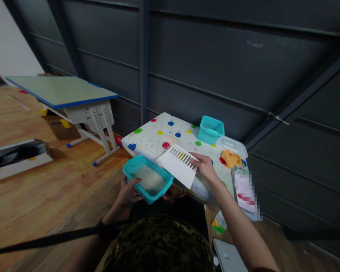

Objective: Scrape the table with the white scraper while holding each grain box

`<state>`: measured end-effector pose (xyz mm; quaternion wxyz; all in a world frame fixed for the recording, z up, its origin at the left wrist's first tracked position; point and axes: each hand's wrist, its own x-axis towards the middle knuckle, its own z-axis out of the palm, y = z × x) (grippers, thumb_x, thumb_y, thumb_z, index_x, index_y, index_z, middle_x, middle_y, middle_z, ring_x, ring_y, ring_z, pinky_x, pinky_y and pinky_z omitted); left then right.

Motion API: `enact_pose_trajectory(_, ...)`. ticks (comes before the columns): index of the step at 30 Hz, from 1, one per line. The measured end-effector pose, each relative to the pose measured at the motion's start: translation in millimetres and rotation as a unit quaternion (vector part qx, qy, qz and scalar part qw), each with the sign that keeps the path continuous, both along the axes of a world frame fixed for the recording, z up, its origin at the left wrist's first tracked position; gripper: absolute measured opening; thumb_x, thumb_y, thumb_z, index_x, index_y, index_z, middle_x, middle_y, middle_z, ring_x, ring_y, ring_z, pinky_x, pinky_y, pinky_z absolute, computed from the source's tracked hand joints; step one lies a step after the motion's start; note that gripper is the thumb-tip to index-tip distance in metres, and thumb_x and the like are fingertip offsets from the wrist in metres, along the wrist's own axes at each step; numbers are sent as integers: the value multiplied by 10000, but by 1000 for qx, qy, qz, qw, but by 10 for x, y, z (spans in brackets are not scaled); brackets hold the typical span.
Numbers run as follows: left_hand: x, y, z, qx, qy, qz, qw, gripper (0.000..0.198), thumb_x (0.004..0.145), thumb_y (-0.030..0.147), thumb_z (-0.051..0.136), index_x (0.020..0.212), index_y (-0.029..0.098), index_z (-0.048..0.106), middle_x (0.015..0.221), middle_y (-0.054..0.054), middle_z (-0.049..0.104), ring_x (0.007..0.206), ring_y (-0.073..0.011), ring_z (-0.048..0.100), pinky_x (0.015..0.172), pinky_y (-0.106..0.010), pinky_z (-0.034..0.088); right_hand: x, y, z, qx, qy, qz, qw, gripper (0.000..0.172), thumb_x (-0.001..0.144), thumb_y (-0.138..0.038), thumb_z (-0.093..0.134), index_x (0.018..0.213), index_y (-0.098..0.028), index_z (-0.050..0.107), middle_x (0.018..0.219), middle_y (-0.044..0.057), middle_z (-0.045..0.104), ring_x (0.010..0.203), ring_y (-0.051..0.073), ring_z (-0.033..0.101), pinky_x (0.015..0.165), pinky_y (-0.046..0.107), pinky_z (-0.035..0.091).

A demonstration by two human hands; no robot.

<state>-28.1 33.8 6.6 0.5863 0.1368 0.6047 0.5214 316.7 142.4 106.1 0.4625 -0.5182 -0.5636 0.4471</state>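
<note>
My left hand point(129, 192) grips the near left side of a teal plastic container point(162, 196), thumb over its rim. Inside lies a heap of white grains point(149, 179), rice-like in look. The container is held just off the front edge of a table with a spotted cloth point(147, 138). My right hand point(204, 167) pinches a flat white plastic sheet point(177, 170) with a row of slots, by its right side. The sheet slants over the table's front edge, its left end close to the container's rim. A pale scatter point(170, 139) shows on the cloth behind it.
A second teal container point(211, 130) stands at the table's back, near a clear lid point(232, 145) and an orange cloth point(231, 159). The dark panelled wall point(201, 75) rises behind. At left are a green-topped desk point(62, 90) and an open white box point(19, 160).
</note>
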Motion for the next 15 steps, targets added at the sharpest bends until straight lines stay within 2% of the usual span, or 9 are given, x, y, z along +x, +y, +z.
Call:
enact_pose_trajectory(4,16,-6,-15,4,0,5,1000,898,820,424,967,1572,389,476,1191,-9,700,773,-269,824,613,-381,694,62,-8,82,5,23,-19,1000,594,690,-540,1021,1179,-201,1029,1086,120,956,874,291,772,818,408,594)
enact_pose_trajectory(7,0,7,-35,-2,6,5,1000,941,805,447,974,1591,395,459,1138,10,674,744,-266,799,601,-394,704,106,26,92,20,11,-57,998,560,664,-520,1004,1134,-215,1029,1050,109,952,895,305,771,838,424,603)
enact_pose_trajectory(10,-26,43,-54,-18,8,7,1000,954,816,427,968,1617,396,451,1106,22,639,656,-235,735,566,-409,699,72,11,46,20,2,-45,999,518,659,-514,986,1082,-219,1027,1022,111,949,897,309,771,852,432,609)
enact_pose_trajectory(13,-28,87,-71,-35,5,20,999,924,833,383,931,1630,403,463,1097,10,647,598,-227,701,516,-402,656,39,38,48,9,6,-32,999,599,671,-543,977,1151,-189,1027,1003,122,940,833,288,755,781,407,596)
enact_pose_trajectory(15,-15,113,-83,-38,0,34,999,916,827,371,922,1627,420,480,1114,7,655,591,-218,691,505,-387,636,52,140,108,10,0,-62,998,677,678,-546,962,1238,-170,1019,973,116,928,785,274,736,710,380,574)
